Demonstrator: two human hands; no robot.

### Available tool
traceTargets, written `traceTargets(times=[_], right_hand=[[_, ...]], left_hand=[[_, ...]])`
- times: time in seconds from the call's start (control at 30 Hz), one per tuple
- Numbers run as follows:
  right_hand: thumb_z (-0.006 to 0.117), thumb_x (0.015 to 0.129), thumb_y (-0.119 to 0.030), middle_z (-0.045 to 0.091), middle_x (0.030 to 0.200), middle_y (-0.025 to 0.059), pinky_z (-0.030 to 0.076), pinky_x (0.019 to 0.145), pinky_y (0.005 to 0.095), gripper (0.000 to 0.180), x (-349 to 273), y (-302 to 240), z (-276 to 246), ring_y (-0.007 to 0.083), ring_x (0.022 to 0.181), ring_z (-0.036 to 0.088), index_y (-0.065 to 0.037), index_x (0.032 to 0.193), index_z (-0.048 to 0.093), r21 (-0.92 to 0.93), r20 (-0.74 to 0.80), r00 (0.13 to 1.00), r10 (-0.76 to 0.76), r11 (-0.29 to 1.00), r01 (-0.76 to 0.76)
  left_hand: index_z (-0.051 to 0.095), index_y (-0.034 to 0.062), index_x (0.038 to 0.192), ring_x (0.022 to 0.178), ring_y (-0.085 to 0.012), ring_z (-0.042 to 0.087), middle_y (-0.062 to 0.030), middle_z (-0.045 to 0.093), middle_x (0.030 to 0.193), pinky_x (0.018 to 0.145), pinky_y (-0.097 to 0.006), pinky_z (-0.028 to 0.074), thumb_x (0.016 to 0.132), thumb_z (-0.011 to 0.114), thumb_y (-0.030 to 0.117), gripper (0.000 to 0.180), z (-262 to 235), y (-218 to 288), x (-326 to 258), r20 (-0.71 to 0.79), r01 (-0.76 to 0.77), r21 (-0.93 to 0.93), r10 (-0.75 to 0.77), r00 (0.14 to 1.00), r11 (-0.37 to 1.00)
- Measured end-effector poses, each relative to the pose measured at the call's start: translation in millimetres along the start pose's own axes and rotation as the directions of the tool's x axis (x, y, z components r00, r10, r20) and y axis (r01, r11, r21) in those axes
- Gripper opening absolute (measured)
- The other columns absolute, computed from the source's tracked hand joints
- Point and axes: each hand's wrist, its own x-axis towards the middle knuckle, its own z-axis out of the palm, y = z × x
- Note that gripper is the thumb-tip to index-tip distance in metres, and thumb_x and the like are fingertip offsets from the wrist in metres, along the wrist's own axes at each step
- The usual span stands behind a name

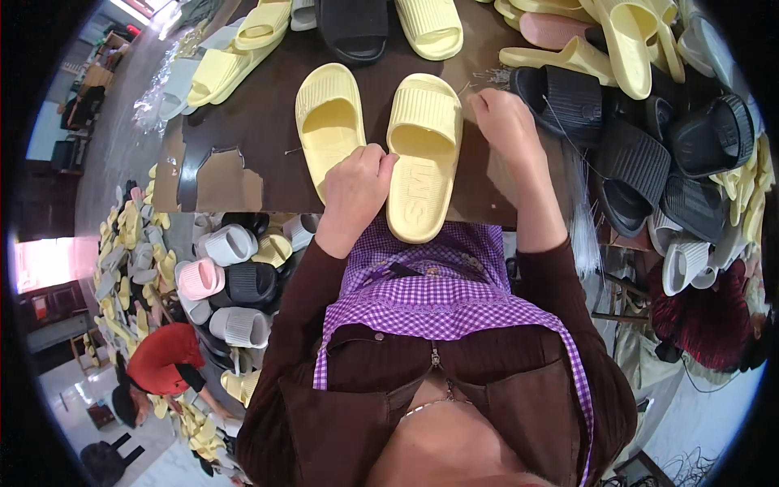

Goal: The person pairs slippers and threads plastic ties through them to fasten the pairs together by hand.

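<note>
Two pale yellow slide sandals lie side by side in front of me on the brown table. My left hand (357, 183) is closed, its thumb and finger pinching the inner edge of the right-hand yellow slide (422, 183). It covers part of the heel of the left-hand yellow slide (329, 109). The right-hand slide's heel reaches past the table's front edge. My right hand (503, 118) is closed too, raised just right of that slide and near a black slide (572, 101). Whatever its fingertips pinch is too small to make out.
More yellow and black slides lie along the far side of the brown table (243, 134). Piled slides crowd the right, beside hanging clear threads (583, 219). Grey, pink and black slides (251, 282) are heaped below left. A person in red (166, 357) bends there; another person (706, 316) is at right.
</note>
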Motion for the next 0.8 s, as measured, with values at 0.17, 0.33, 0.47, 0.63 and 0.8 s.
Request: traceTargets(times=[0.17,0.33,0.47,0.63,0.8], right_hand=[[0.054,0.087,-0.034,0.064,0.092,0.0264,0.046,0.081,0.0463,0.04,41,5,22,0.0411,0.093,0.06,0.004,0.092,0.067,-0.154,0.143,0.982,0.126,0.983,-0.103],[0.056,0.085,-0.034,0.064,0.089,0.0244,0.046,0.081,0.0463,0.039,53,18,51,0.0415,0.09,0.06,0.003,0.092,0.067,-0.14,0.051,0.999,0.019,0.99,-0.011],[0.058,0.084,-0.029,0.065,0.086,0.0238,0.047,0.078,0.0447,0.033,55,17,52,0.0404,0.088,0.061,0.003,0.09,0.067,-0.032,-0.011,0.998,-0.066,0.997,0.065],[0.058,0.085,-0.028,0.065,0.09,0.0238,0.047,0.079,0.0442,0.029,46,6,43,0.0404,0.09,0.061,-0.001,0.093,0.067,0.085,-0.041,0.997,-0.067,0.994,0.07],[0.061,0.083,-0.025,0.065,0.084,0.023,0.049,0.074,0.0416,0.028,45,11,48,0.0394,0.082,0.063,0.002,0.091,0.066,0.11,-0.133,0.986,-0.105,0.987,0.12]], left_hand=[[0.062,0.0039,0.077,0.064,-0.0287,0.062,-0.0111,0.063,0.072,0.056,-0.037,0.048,0.084,0.064,0.02,0.018,3,-4,1,-0.018,-0.014,0.004,0.014,1.0,1.0],[0.061,0.0043,0.079,0.066,-0.0283,0.062,-0.0103,0.062,0.075,0.058,-0.037,0.049,0.083,0.064,0.019,0.016,4,-5,0,-0.042,-0.083,-0.017,0.083,0.996,0.996],[0.061,0.0041,0.081,0.068,-0.0276,0.062,-0.0097,0.062,0.078,0.059,-0.036,0.05,0.083,0.064,0.018,0.014,1,-14,0,0.005,-0.118,-0.015,0.118,0.993,0.993],[0.06,0.0043,0.083,0.069,-0.0256,0.062,-0.0085,0.059,0.077,0.059,-0.035,0.05,0.083,0.064,0.016,0.012,-10,-7,-2,0.093,-0.209,-0.104,0.219,0.971,0.972],[0.057,0.0065,0.08,0.065,-0.025,0.062,-0.0075,0.056,0.074,0.056,-0.035,0.051,0.081,0.066,0.019,0.015,-5,3,-7,0.049,-0.295,-0.11,0.301,0.952,0.949]])
